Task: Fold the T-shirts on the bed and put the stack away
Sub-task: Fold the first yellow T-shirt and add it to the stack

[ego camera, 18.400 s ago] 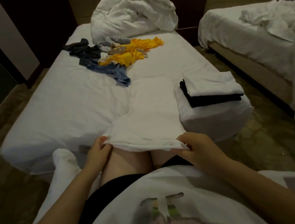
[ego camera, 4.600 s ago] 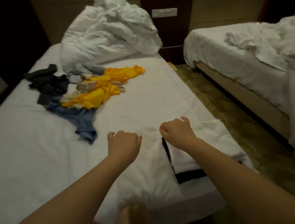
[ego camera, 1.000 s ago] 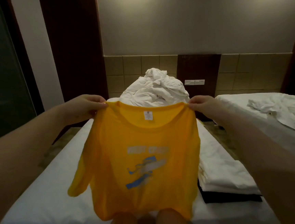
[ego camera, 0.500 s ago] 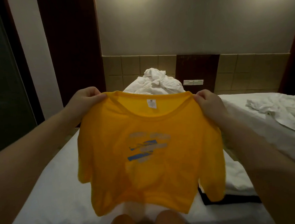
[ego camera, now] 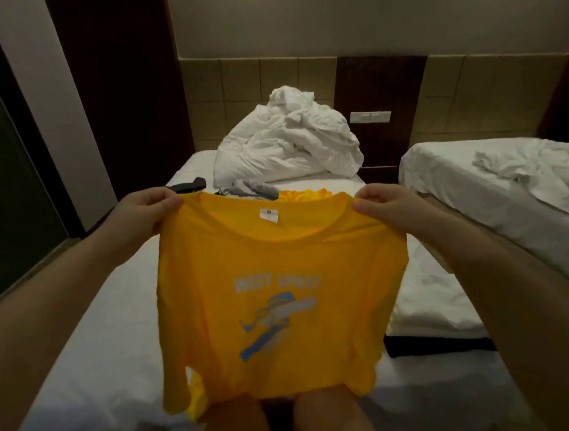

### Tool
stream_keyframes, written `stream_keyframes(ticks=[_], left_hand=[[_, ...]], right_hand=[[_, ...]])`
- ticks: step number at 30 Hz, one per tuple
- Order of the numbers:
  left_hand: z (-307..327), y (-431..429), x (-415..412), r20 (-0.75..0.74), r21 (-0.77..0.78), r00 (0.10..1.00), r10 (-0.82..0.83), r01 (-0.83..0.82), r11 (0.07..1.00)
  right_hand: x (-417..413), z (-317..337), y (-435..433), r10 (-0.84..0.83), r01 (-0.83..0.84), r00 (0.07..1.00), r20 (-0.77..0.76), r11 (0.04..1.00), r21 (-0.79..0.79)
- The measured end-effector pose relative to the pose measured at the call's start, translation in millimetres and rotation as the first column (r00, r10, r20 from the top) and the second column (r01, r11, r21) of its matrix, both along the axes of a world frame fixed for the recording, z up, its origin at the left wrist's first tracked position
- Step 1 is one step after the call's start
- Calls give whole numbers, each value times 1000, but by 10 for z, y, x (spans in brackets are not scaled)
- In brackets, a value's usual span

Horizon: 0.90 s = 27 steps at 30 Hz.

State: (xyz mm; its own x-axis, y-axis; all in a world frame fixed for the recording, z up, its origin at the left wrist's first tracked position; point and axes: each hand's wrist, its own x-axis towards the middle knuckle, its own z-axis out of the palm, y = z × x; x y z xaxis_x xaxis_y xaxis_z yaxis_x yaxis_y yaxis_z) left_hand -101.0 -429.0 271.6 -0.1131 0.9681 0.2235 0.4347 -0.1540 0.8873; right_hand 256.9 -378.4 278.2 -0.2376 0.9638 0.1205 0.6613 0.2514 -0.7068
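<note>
yellow t-shirt (ego camera: pixel 277 305) hangs lower than before | left hand (ego camera: pixel 145 210) grip pinches its shoulder | right hand (ego camera: pixel 389 206) grip pinches other shoulder

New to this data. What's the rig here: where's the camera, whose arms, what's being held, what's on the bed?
No robot here: a person wears one wide-angle camera on the head, looking forward and down, so the two arms are their own. The left hand and right hand each pinch a shoulder of a yellow T-shirt, holding it up spread out above the bed. On the bed to the right lies a folded stack, white on top, black below. Behind the shirt are unfolded clothes and a crumpled white duvet. A second bed stands to the right.
</note>
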Motion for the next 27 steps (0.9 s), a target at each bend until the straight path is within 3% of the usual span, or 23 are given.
stream_keyframes(ticks=[4, 8, 11, 15, 17, 18, 22, 27], left_hand=[[-63, 151, 17, 46, -55, 999, 5, -3, 998], [-127, 244, 29, 182, -229, 983, -9, 51, 972], [-198, 240, 155, 269, -331, 958, 102, -7, 943], [-369, 84, 664, 579, -417, 764, 285, -23, 909], [-493, -62, 1020, 686, -403, 652, 323, -30, 915], [-578, -139, 1179, 702, -366, 638, 315, -57, 929], [-828, -448, 1529, 436, -145, 849, 297, -260, 955], [-832, -608, 1477, 258, 74, 940, 222, -249, 966]], right_hand=[[-63, -63, 142, -69, 61, 987, -143, 996, -60], [-118, -253, 308, -176, 175, 974, -143, 984, -20], [-264, -389, 322, -263, 272, 945, -193, 962, 19], [-615, -588, 106, -350, 368, 879, -323, 930, -4], [-852, -760, -132, -350, 364, 835, -425, 930, -51], [-988, -859, -274, -341, 344, 816, -468, 936, -82], [-1419, -1093, -812, -319, 239, 732, -602, 948, -212], [-1385, -968, -999, -312, 219, 617, -722, 950, -224]])
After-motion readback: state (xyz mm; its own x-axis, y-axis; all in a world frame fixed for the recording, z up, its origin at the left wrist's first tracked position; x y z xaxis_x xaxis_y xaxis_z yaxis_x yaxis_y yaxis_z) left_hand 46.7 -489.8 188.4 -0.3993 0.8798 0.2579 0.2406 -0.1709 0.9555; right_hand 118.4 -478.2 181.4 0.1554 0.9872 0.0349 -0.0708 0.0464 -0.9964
